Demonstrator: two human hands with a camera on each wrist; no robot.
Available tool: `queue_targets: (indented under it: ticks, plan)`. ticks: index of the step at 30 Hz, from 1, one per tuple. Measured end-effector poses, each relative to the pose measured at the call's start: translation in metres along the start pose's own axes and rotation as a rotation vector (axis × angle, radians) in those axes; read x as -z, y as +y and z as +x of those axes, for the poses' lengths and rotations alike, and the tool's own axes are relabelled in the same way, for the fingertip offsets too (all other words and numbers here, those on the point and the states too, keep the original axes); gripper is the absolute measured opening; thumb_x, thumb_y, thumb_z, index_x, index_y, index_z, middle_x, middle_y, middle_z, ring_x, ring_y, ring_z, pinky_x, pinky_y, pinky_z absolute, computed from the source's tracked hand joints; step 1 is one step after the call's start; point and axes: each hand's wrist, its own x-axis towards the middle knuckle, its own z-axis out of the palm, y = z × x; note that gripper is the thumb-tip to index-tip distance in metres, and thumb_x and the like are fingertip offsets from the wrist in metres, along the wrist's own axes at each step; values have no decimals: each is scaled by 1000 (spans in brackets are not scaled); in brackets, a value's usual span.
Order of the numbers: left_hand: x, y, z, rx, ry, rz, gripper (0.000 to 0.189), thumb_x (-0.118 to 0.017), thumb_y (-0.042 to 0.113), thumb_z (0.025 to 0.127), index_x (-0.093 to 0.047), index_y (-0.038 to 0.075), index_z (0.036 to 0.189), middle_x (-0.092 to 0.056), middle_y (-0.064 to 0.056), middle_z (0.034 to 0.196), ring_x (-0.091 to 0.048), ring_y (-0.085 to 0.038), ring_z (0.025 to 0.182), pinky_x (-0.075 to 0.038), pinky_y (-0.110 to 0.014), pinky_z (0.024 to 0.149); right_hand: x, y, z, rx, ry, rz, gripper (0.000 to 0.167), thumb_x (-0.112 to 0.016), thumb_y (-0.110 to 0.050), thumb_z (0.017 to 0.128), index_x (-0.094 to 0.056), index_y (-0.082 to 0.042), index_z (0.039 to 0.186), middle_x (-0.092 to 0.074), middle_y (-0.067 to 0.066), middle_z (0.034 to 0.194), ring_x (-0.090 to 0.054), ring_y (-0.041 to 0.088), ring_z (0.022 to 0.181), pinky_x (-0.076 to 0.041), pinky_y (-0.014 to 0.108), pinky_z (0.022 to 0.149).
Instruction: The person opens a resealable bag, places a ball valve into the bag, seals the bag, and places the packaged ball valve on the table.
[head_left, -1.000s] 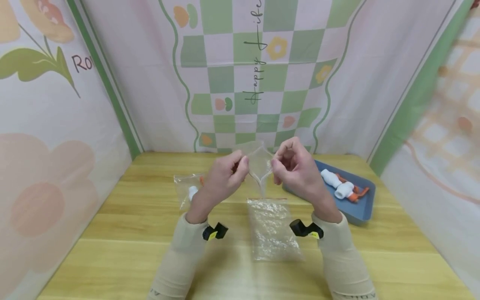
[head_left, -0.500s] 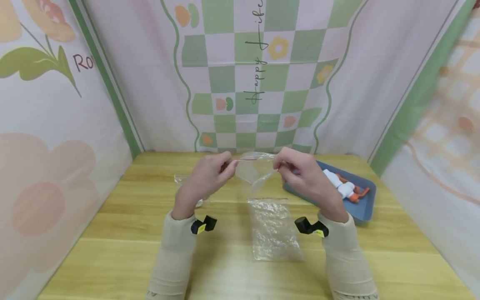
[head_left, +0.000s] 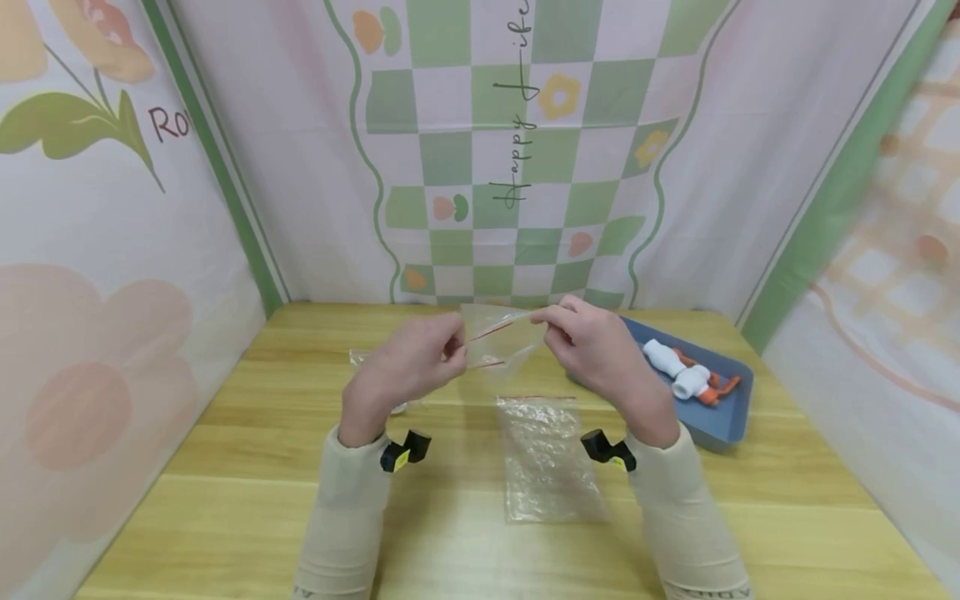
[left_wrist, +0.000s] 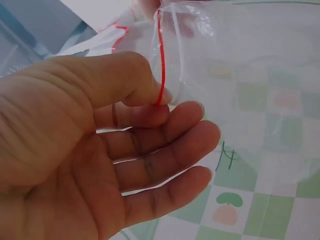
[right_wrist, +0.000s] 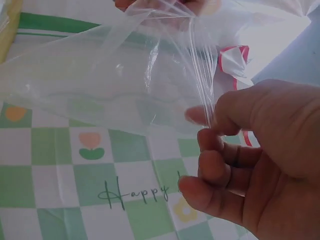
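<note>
A clear zip bag (head_left: 491, 337) with a red line along its mouth is stretched between both hands above the table. My left hand (head_left: 416, 358) pinches one side of the mouth between thumb and index finger; in the left wrist view the red zip strip (left_wrist: 161, 60) runs up from that pinch, the other fingers lying loosely below. On the opposite side, my right hand (head_left: 600, 354) pinches the bag's edge, its lower fingers curled in the right wrist view. The bag's mouth looks parted in the head view.
Another clear zip bag (head_left: 547, 458) lies flat on the wooden table (head_left: 240, 500). A blue tray (head_left: 731, 429) at right holds white valves (head_left: 690, 382) with orange handles. Behind the left hand, a further clear bag (head_left: 360, 358) with something white is mostly hidden. Printed cloth surrounds the table.
Both hands came down slightly and spread apart, the left hand moving left. The bag between them has turned, and its red-lined mouth now shows as two separated edges.
</note>
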Motion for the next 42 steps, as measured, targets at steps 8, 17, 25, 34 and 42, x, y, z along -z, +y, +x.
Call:
queue_targets:
  ticks: [8,17,25,34,42]
  plan:
    - [-3,11,-1,-107,47,-60,15,-58,3,88,-53,13,79,-56,5,76,-47,-8,66,-45,-21,63,-2,-4,2,-146,-3,-24,20,-54,-8,96,-68,-1,108,-72,11,86,-59,14,54,-47,28,48]
    - [-7,21,3,-164,143,-29,10,-58,4,88,-57,12,82,-58,5,76,-44,-6,61,-40,-18,56,-6,-12,6,-145,-50,155,28,-65,-19,96,-65,-2,118,-73,12,100,-73,21,78,-58,35,63]
    - [-9,29,3,-253,162,-19,12,-57,2,84,-56,12,78,-57,5,72,-50,-7,63,-43,-17,60,-12,-12,9,-49,96,195,18,-62,2,92,-69,-2,109,-68,11,93,-58,12,67,-50,25,59]
    - [-8,31,-1,-228,114,0,15,-59,4,85,-54,14,74,-55,2,78,-47,-10,70,-40,-20,63,-8,-6,5,-30,127,238,27,-56,8,94,-69,-3,115,-60,11,93,-62,10,61,-47,12,56]
    - [-11,27,3,-314,248,6,14,-59,6,79,-53,17,70,-46,-18,145,-35,-34,141,-38,-46,111,-9,-8,5,-23,125,249,28,-56,11,93,-67,-2,114,-61,9,92,-61,9,60,-47,14,54]
